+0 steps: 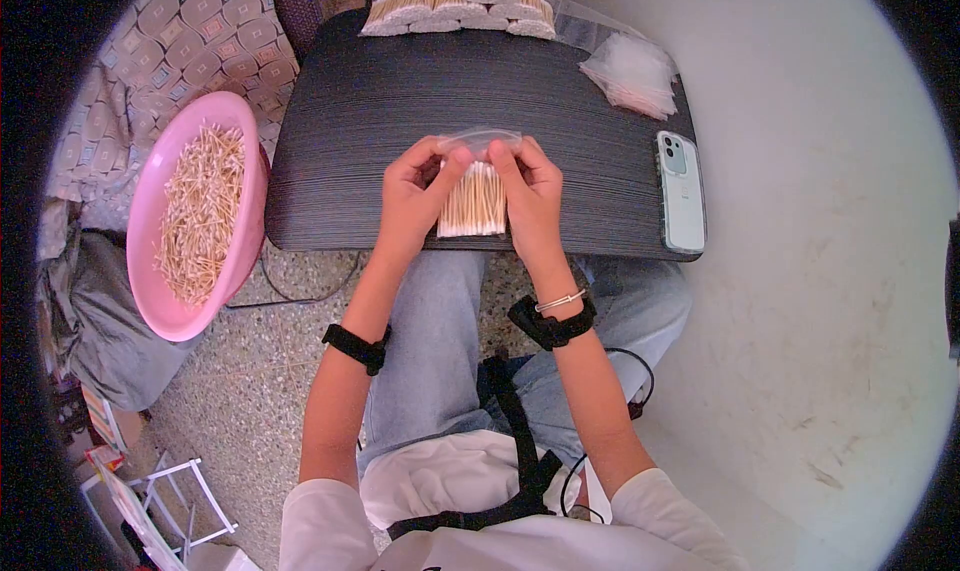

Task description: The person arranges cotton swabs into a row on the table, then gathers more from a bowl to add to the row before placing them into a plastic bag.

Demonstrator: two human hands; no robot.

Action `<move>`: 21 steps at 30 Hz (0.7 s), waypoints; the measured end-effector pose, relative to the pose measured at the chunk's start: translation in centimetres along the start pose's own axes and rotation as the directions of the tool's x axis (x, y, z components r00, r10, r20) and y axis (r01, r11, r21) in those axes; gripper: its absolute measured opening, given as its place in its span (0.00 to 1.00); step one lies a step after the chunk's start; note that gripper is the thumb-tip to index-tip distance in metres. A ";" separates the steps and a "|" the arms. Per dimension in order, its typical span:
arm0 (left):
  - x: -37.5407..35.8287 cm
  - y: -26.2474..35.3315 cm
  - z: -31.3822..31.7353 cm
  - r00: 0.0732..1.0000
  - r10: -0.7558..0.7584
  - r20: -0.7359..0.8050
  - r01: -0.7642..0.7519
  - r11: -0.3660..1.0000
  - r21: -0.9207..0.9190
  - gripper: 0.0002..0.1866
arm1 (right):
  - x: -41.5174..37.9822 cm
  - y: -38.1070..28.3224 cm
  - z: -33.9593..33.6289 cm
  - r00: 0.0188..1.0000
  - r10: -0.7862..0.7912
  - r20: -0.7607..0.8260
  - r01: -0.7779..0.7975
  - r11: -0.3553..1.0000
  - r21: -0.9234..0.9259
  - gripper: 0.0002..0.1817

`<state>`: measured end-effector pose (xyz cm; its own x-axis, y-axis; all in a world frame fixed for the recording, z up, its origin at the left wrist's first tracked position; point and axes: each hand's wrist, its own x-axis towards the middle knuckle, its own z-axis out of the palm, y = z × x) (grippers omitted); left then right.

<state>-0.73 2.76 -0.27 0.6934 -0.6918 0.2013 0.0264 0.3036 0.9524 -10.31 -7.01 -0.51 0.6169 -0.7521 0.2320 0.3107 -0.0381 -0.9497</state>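
Observation:
A clear zip bag of cotton swabs (472, 201) lies at the near edge of the dark table (350, 121), its swabs lined up side by side with white tips toward me. My left hand (415, 186) pinches the left part of the bag's top, thumb pressed on the plastic. On the other side, my right hand (530, 179) grips the top right the same way. Between the two hands the bag's transparent upper strip (482, 136) bows up a little. The fingers under the plastic are mostly hidden.
Stacked filled swab bags (460, 6) stand along the table's far edge. Flat unfilled bags (630, 71) lie at the far right, with a white phone (682, 191) nearer me. Left of the table, a pink basin (143, 231) holds loose swabs. A pale wall (810, 221) borders the right.

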 end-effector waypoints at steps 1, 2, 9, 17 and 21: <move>0.0 0.0 -0.1 1.000 -0.011 0.005 0.011 1.000 0.016 0.06 | 0.0 0.0 0.1 1.000 -0.012 0.006 0.012 1.000 0.019 0.09; 0.0 0.0 -0.1 1.000 -0.023 0.010 0.023 0.999 0.031 0.06 | 0.1 0.0 0.1 1.000 -0.023 0.013 0.023 0.999 0.038 0.08; 0.1 0.0 -0.2 0.993 0.119 0.011 -0.119 0.993 -0.020 0.09 | 0.1 -0.2 0.2 0.993 -0.091 0.076 0.086 0.993 0.076 0.09; 0.2 -0.1 -0.7 0.978 0.193 0.081 -0.194 0.981 0.011 0.08 | -0.4 -0.7 0.2 0.985 0.050 0.162 -0.062 0.996 0.069 0.11; 0.2 0.1 -0.8 0.976 0.192 0.101 -0.192 0.981 -0.009 0.07 | -0.2 -0.4 0.2 0.979 -0.035 0.199 0.018 0.996 0.088 0.10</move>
<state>-0.01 3.19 -0.32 0.6094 -0.6833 0.4023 -0.1004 0.4368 0.8940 -10.40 -6.74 -0.16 0.7368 -0.6047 0.3024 0.3842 0.0064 -0.9232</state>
